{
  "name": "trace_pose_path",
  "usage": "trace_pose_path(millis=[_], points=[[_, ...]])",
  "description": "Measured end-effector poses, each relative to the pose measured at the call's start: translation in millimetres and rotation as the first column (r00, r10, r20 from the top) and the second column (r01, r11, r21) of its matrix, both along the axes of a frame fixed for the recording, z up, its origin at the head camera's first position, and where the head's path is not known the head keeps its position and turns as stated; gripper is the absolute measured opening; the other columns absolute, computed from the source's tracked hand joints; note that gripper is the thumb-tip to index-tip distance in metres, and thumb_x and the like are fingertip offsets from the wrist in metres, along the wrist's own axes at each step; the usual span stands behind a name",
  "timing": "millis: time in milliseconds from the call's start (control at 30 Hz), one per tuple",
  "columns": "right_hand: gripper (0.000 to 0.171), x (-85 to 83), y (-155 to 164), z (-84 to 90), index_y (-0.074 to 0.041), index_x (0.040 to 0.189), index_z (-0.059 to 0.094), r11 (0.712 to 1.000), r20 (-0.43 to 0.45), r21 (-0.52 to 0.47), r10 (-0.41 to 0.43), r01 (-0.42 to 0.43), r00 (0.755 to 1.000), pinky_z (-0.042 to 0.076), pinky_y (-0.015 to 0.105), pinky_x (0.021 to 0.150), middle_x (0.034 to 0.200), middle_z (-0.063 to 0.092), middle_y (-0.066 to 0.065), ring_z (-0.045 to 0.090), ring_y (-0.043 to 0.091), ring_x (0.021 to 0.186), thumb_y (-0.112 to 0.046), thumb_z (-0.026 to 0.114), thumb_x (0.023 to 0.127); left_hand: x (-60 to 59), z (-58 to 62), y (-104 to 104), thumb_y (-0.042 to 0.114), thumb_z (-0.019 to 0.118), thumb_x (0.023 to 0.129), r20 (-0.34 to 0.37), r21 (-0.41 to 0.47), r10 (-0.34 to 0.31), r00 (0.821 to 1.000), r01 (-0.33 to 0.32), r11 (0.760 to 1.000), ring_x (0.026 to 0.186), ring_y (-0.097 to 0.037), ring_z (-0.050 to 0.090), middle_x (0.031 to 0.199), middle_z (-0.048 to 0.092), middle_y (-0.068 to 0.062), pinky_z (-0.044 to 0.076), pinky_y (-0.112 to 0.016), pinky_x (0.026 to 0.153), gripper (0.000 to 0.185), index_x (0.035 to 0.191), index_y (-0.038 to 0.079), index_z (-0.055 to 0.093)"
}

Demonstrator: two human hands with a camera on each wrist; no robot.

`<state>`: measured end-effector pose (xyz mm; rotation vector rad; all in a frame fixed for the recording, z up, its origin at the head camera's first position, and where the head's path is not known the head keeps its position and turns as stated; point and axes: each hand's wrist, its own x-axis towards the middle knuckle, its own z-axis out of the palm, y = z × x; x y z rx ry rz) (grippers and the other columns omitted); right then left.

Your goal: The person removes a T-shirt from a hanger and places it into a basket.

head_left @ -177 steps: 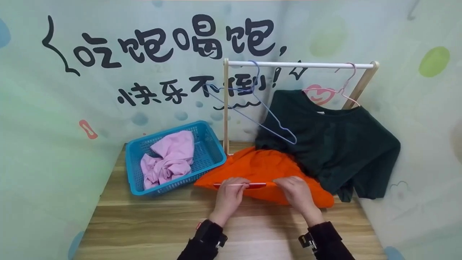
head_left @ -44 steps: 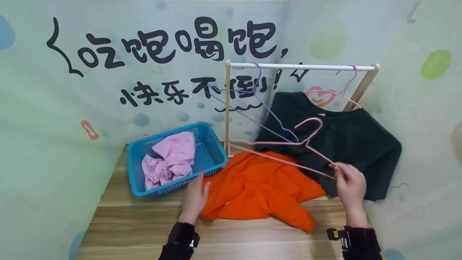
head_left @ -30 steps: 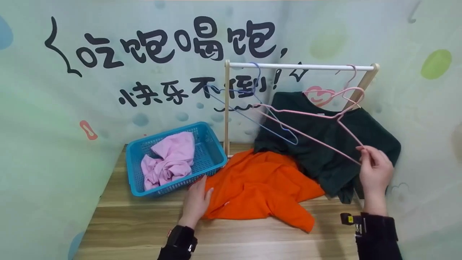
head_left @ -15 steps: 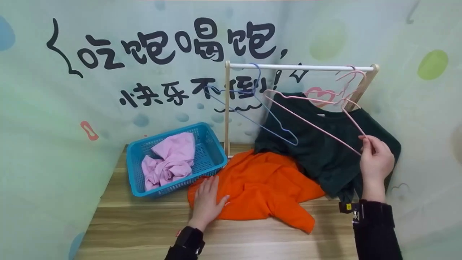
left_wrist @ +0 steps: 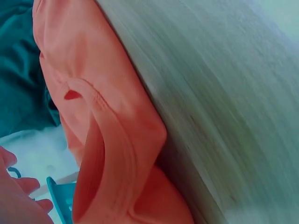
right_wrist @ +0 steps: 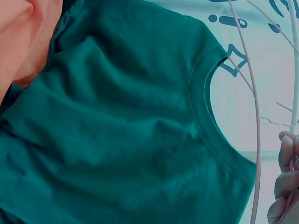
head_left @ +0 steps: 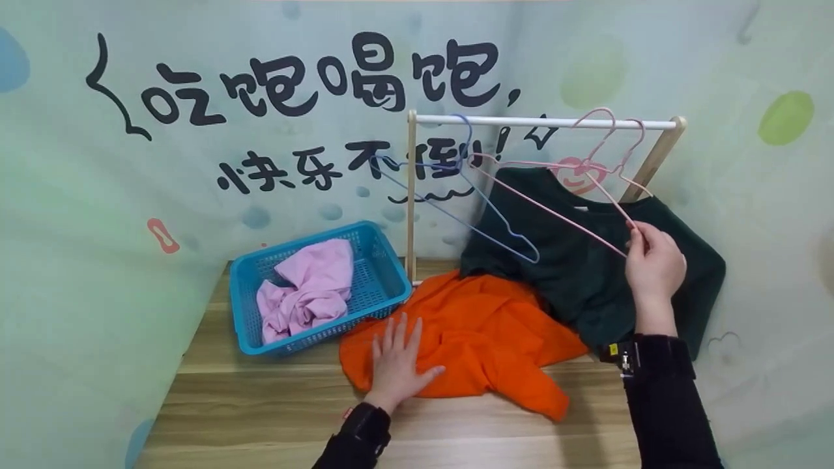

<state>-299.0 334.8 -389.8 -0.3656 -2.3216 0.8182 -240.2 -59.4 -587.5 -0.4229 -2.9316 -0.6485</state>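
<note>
My right hand pinches one end of a pink wire hanger, holding it up in front of the rack. The hanger's hook overlaps the rack's white rail in the head view. My left hand spreads its fingers over an orange shirt lying on the table. In the left wrist view the shirt's neckband shows, with my fingertips at the left edge. Behind, a dark green shirt hangs from another pink hanger, its lower part reaching the orange shirt.
A blue hanger hangs bare near the rail's left end. To the left stands a blue basket holding a crumpled pink garment. The rack's wooden post rises close beside the basket. Printed cloth walls enclose the table.
My right hand has lifted the pink hanger from above the orange shirt up to the rail, lately shifting left. My left hand has slid right from beside the basket, spreading on the orange shirt.
</note>
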Motion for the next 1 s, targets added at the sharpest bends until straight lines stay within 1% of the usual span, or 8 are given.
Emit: trace_pose_path(millis=[67,233,367,500,633,800,900,1000], points=[[0.036,-3.6,-3.0,2.6,-0.009,0.127,0.068,1.000,0.010,0.010,0.007,-0.007,1.000,0.037,0.040,0.084,0.105,0.067,0.017,0.059,0.034,0.097,-0.031,0.051,0.104,-1.6,0.4,3.4,0.067,0.065,0.082,0.011,-0.011,-0.007,1.000,0.007,1.000,0.148,-0.041,0.006,0.164,0.011,-0.015,0.006,-0.067,0.112,0.101,0.159,0.018,0.021],[0.034,-13.0,-12.0,8.7,-0.009,0.125,0.068,0.999,0.024,0.042,0.025,-0.026,0.999,0.039,0.039,0.079,0.104,0.068,0.016,0.059,0.033,0.096,-0.030,0.051,0.104,-6.2,1.0,11.1,0.068,0.066,0.081,0.002,-0.026,-0.017,1.000,0.017,1.000,0.148,-0.042,0.007,0.164,0.012,-0.015,0.007,-0.069,0.111,0.101,0.159,0.019,0.024],[0.032,-17.3,-19.5,12.1,-0.009,0.123,0.069,0.998,0.030,0.047,0.033,-0.034,0.999,0.039,0.041,0.077,0.102,0.068,0.015,0.059,0.032,0.095,-0.028,0.052,0.104,-8.2,0.8,16.4,0.069,0.066,0.080,0.012,-0.044,-0.016,1.000,0.016,0.999,0.148,-0.042,0.005,0.164,0.010,-0.014,0.005,-0.069,0.111,0.102,0.159,0.020,0.023],[0.031,-19.9,-25.2,12.7,-0.009,0.122,0.069,0.998,0.050,0.040,0.036,-0.038,0.998,0.038,0.040,0.076,0.101,0.067,0.015,0.059,0.032,0.093,-0.028,0.052,0.104,-10.6,-1.3,22.2,0.069,0.066,0.079,0.029,-0.056,-0.018,0.999,0.019,0.998,0.148,-0.042,0.004,0.165,0.009,-0.015,0.004,-0.069,0.111,0.103,0.159,0.021,0.022],[0.033,-21.7,-28.6,9.0,-0.009,0.122,0.069,0.999,0.071,0.031,0.041,-0.043,0.997,0.037,0.040,0.075,0.102,0.067,0.015,0.059,0.032,0.093,-0.030,0.051,0.104,-14.4,-4.8,29.8,0.070,0.066,0.079,0.030,-0.063,-0.020,0.999,0.022,0.998,0.148,-0.042,0.005,0.164,0.009,-0.015,0.003,-0.069,0.111,0.105,0.159,0.019,0.022],[0.034,-22.0,-31.0,-1.0,-0.009,0.122,0.069,0.998,0.110,0.019,0.049,-0.052,0.993,0.038,0.039,0.075,0.103,0.067,0.015,0.060,0.032,0.094,-0.031,0.050,0.105,-18.5,-12.5,39.3,0.071,0.066,0.078,0.030,-0.068,-0.020,0.999,0.022,0.997,0.148,-0.042,0.006,0.164,0.011,-0.015,0.004,-0.070,0.111,0.106,0.159,0.020,0.023],[0.033,-20.9,-32.0,-7.6,-0.009,0.121,0.069,0.998,0.122,0.033,0.056,-0.060,0.991,0.038,0.039,0.075,0.104,0.067,0.014,0.059,0.032,0.093,-0.031,0.050,0.105,-19.6,-18.0,42.7,0.073,0.065,0.078,0.038,-0.084,-0.021,0.999,0.024,0.996,0.148,-0.043,0.006,0.164,0.012,-0.015,0.005,-0.070,0.110,0.106,0.159,0.020,0.023],[0.033,-20.6,-31.3,-13.0,-0.007,0.119,0.069,0.996,0.110,0.063,0.060,-0.068,0.992,0.040,0.041,0.076,0.103,0.067,0.014,0.060,0.032,0.091,-0.030,0.051,0.104,-19.4,-23.2,45.5,0.074,0.064,0.077,0.057,-0.101,-0.011,0.998,0.017,0.995,0.148,-0.043,0.008,0.164,0.011,-0.015,0.006,-0.071,0.110,0.106,0.159,0.021,0.023]])
